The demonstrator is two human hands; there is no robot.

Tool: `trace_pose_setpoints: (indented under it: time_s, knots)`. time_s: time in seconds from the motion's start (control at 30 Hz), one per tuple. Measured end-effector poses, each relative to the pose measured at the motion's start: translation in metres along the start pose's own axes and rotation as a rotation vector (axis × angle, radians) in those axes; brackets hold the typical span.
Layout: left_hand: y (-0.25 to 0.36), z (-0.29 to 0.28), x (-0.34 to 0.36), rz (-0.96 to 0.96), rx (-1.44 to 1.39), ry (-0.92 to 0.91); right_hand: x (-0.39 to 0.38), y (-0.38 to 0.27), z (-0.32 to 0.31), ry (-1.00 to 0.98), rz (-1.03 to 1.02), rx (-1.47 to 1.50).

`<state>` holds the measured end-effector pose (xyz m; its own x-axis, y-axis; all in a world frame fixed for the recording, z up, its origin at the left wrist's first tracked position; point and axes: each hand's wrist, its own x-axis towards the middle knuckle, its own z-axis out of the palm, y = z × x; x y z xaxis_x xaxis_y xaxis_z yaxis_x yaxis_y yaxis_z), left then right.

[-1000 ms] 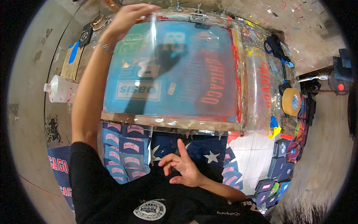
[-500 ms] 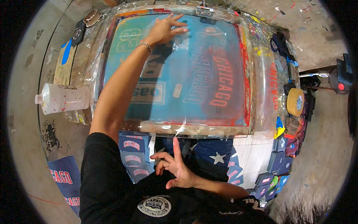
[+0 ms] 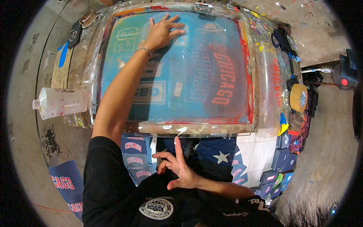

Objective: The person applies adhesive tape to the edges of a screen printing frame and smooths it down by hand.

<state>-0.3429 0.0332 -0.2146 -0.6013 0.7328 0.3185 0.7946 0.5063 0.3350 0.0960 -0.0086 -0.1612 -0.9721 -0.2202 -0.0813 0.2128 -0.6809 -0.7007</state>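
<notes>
A screen-printing screen (image 3: 204,113) with blue mesh and reversed lettering lies in front of me, its edges stained red and orange. My left hand (image 3: 162,33) rests on the upper part of the mesh with its fingers spread, and a bracelet circles that wrist. Below the near bar of the frame, my right hand (image 3: 181,170) is raised with its index finger stretched out and the other fingers loosely bent. A short whitish streak (image 3: 181,131) runs between that fingertip and the bar; what it is I cannot make out. Neither hand grips anything else.
A white plastic jug (image 3: 62,103) stands at the left. On the right lie a roll of amber tape (image 3: 298,97) and stacks of dark fabric pieces (image 3: 280,158). Printed blue patches (image 3: 135,160) and star-patterned dark cloth (image 3: 211,153) lie below the screen.
My left hand has shifted slightly left on the mesh, its fingers spreading wider. The whitish streak at my right fingertip looks shorter. The whole view has tilted a little.
</notes>
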Motion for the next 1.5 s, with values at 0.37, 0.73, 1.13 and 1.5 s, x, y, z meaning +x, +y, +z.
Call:
trace_pose_setpoints:
  time_s: [0.37, 0.73, 1.13, 1.5]
  knots:
    - [0.0024, 0.0011, -0.0031, 0.016, 0.035, 0.044, -0.0008, 0.0037, -0.0002, 0.024, -0.018, -0.030]
    - [-0.0022, 0.0039, -0.0005, 0.030, 0.055, 0.055, 0.0035, 0.0015, 0.0055, -0.001, -0.067, -0.109]
    - [-0.0004, 0.0034, 0.0008, 0.014, 0.062, 0.025, 0.0048, 0.0032, 0.0070, 0.004, -0.074, -0.139]
    - [-0.0060, 0.0072, 0.0019, -0.018, 0.004, 0.133, 0.0062, 0.0040, 0.0082, 0.039, -0.039, -0.143]
